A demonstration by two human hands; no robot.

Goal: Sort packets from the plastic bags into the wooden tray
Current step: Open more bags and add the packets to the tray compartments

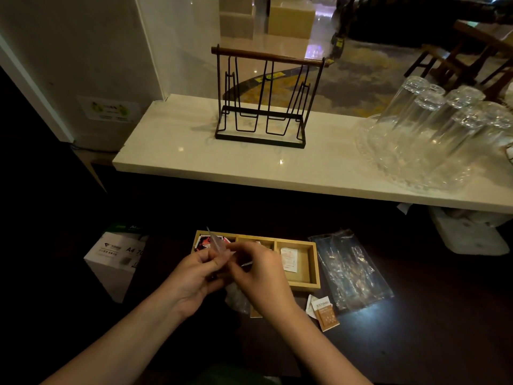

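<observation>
A wooden tray [313,269] with three compartments lies on the dark table. Its left compartment holds red and black packets [205,242], its right one a white packet [288,259]; the middle one is mostly hidden by my hands. Above the tray's left half, my left hand [194,279] and my right hand [259,273] both pinch a small clear plastic bag [219,247]. Another clear plastic bag [349,269] lies flat right of the tray. Orange and white packets [323,312] lie in front of the tray's right corner.
A white A4 paper box [113,259] stands left of the tray. Behind, a pale stone counter [177,151] carries a black wire rack [263,101] and several upturned glasses [433,129] on a glass tray. A white object [469,234] sits under the counter at right.
</observation>
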